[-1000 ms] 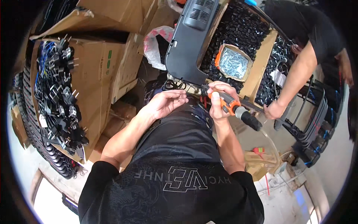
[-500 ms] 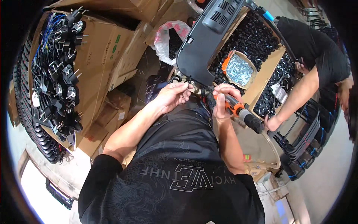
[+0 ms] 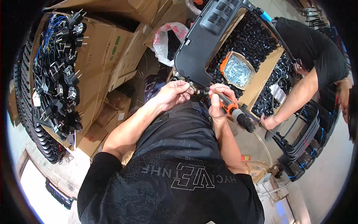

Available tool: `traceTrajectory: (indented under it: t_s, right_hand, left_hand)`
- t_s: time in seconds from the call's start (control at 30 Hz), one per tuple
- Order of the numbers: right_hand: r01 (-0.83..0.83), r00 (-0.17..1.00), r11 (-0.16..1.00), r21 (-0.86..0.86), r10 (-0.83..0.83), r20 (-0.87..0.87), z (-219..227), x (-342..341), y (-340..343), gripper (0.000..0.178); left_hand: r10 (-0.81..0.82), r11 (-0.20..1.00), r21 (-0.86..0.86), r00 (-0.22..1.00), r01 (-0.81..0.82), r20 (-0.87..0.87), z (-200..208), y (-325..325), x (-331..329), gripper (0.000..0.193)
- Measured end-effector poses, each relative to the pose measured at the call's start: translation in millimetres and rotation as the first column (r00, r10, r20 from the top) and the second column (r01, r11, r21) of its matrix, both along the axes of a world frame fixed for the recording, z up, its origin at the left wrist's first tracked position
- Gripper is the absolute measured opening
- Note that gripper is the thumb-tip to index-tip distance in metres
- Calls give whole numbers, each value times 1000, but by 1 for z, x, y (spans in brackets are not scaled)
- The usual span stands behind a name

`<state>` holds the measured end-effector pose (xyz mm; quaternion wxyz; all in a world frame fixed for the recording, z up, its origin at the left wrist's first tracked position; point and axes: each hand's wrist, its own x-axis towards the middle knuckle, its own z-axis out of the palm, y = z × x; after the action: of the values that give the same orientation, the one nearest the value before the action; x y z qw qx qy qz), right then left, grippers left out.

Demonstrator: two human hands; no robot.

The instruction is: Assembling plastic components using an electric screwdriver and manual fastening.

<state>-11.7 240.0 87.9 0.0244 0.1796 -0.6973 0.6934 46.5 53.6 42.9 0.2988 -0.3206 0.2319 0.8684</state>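
Note:
My right hand (image 3: 220, 98) is wrapped round an orange and black power screwdriver (image 3: 228, 105). Its angled metal head reaches left, close to the fingertips of my left hand (image 3: 173, 93). Thumb and fingers of that hand are pinched together by the lower end of a black plastic panel (image 3: 195, 50); whatever they hold is too small to make out. The panel, with vent slots near its top, stands tilted in front of me. Where the tool head meets the panel is partly hidden by my fingers.
On the right, a carton (image 3: 264, 76) holds many small black parts and an open bag of silver screws (image 3: 238, 70). A co-worker's arm (image 3: 292, 100) reaches beside it. At left, black plugs with cables (image 3: 61, 78) lie on a cardboard box (image 3: 99, 56). A plastic bag (image 3: 161, 43) stands ahead.
My right hand has brought the screwdriver left, so its head is now near my left fingertips. The panel has shifted slightly left. The co-worker's hand has moved a little left.

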Motion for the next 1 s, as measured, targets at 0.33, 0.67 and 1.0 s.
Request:
traceTrajectory:
  t_s: [0.33, 0.67, 1.0]
  right_hand:
    - [99, 989, 947, -306, -60, 135, 48, -2, -7, 28]
    - [57, 989, 923, -380, 1, 150, 56, -8, -28, 29]
    - [11, 996, 934, -356, 22, 90, 60, -12, -47, 29]
  left_hand:
    - [-7, 994, 112, 998, 14, -65, 4, 2, -1, 20]
    - [20, 988, 157, 998, -9, -67, 13, -5, -4, 21]
    - [102, 967, 241, 992, -83, -71, 10, -5, -8, 23]
